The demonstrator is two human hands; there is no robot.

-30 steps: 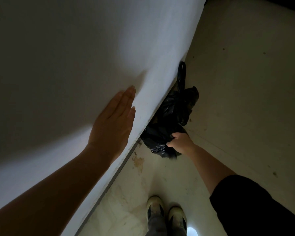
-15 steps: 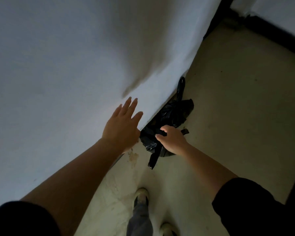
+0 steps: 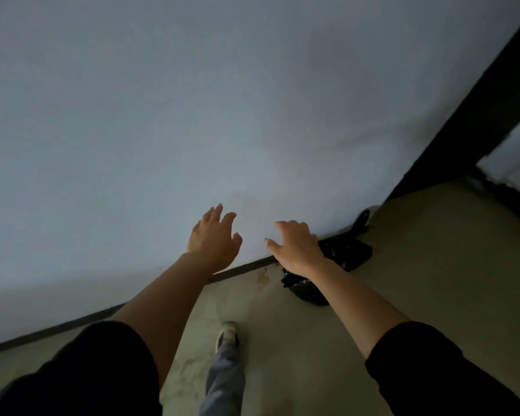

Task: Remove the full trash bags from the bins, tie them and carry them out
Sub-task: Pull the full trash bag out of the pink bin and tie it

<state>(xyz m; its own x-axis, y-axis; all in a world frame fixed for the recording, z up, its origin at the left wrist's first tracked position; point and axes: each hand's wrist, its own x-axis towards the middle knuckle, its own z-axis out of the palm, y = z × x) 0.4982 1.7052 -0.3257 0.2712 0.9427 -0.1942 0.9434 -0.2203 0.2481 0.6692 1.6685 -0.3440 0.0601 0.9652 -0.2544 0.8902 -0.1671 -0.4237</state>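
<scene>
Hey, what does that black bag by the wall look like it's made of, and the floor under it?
Black bag: thin plastic film, probably; crumpled, with small glossy glints. Floor: looks like bare concrete or cement, matte, pale, with blotchy stains; dim light leaves it open.

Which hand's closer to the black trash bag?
Right. The right hand overlaps the left edge of the black trash bag in view, holding nothing; the left hand is farther left, before the wall, apart from it.

My right forearm (image 3: 345,292) hides the middle of the crumpled black plastic trash bag (image 3: 347,252); in this dimness I cannot tell whether it is tied.
</scene>
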